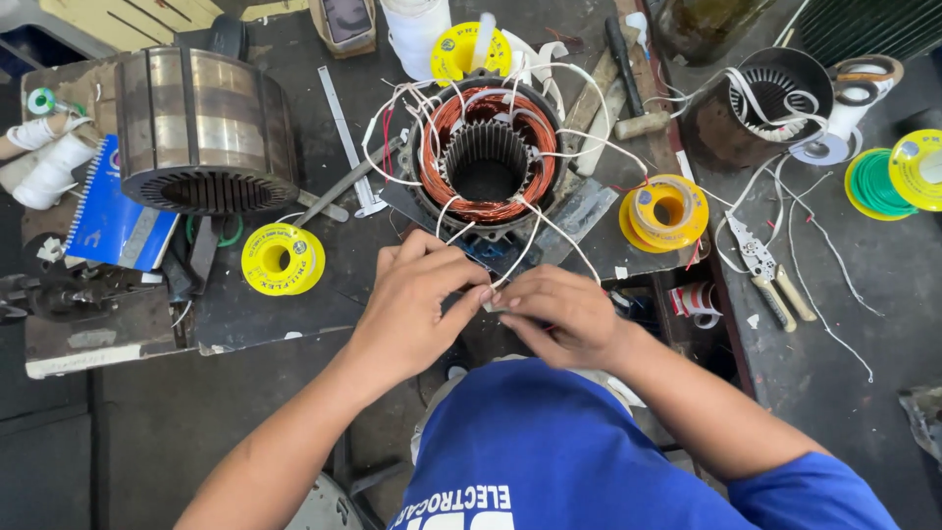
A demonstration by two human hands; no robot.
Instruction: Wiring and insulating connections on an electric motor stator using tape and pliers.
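both hands pinch white lead wires (530,231) off the stator (488,157): left hand (417,299) and right hand (559,312) closed together on the ends. copper coils look fully wound in the slots. leads hang loose, so joining and tying look left.

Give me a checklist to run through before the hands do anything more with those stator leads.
1. Both hands on the lead: left hand and right hand pinch a white sleeved lead together. Ok.
2. Lead joined to the stator: it runs up to the copper winding. Ok.
3. Other leads out of the way: several white leads splay loose round the stator. Not ok.
4. Pliers within reach: lying right of the bench. Ok.
5. Lead end bare or sleeved: hidden by fingers. Cannot tell.
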